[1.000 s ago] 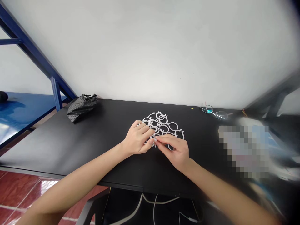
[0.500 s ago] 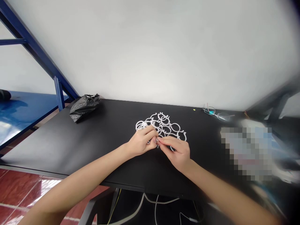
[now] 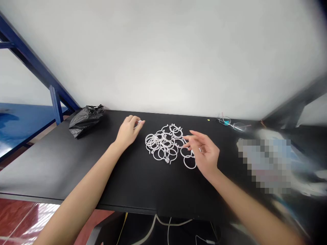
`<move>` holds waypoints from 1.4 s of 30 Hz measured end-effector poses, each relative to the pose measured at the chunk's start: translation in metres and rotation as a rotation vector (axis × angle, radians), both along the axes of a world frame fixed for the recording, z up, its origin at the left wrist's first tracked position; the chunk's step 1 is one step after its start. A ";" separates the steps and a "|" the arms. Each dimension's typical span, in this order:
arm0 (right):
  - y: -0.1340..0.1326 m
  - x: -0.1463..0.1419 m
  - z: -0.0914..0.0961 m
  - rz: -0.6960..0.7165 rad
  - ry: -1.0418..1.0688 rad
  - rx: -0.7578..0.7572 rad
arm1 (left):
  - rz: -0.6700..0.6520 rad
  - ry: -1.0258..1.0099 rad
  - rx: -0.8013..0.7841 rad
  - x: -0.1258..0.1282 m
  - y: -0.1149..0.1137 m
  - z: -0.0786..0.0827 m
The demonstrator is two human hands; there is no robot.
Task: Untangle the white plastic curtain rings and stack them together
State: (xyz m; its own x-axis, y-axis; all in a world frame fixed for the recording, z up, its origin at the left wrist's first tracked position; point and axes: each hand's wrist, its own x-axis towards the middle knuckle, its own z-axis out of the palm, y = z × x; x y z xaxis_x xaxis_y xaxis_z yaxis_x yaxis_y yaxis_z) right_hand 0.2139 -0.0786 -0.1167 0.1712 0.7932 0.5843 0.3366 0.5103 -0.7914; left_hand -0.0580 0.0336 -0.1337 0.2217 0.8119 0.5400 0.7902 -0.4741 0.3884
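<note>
A pile of white plastic rings (image 3: 163, 143) lies in the middle of the black table (image 3: 76, 160). My left hand (image 3: 128, 131) is off to the left of the pile, near the back of the table. Its thumb and forefinger pinch what looks like a small white piece (image 3: 139, 121). To the right of the pile, my right hand (image 3: 205, 150) hovers with its fingers spread and holds nothing. It partly covers a few rings. One single ring (image 3: 189, 163) lies just in front of it.
A crumpled black plastic bag (image 3: 86, 118) sits at the table's back left. Eyeglasses (image 3: 232, 123) lie at the back right by the white wall. A blurred patch covers things on the right. A blue metal frame (image 3: 54, 102) stands to the left. Cables (image 3: 158, 227) hang under the front edge.
Both hands were pinched together on one ring at the pile's front. They have parted: the left hand moved away to the back left, and the right hand opened and drew off to the right.
</note>
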 end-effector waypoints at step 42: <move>0.002 -0.001 -0.004 0.037 -0.238 0.171 | -0.563 -0.974 -0.985 0.056 -0.044 0.011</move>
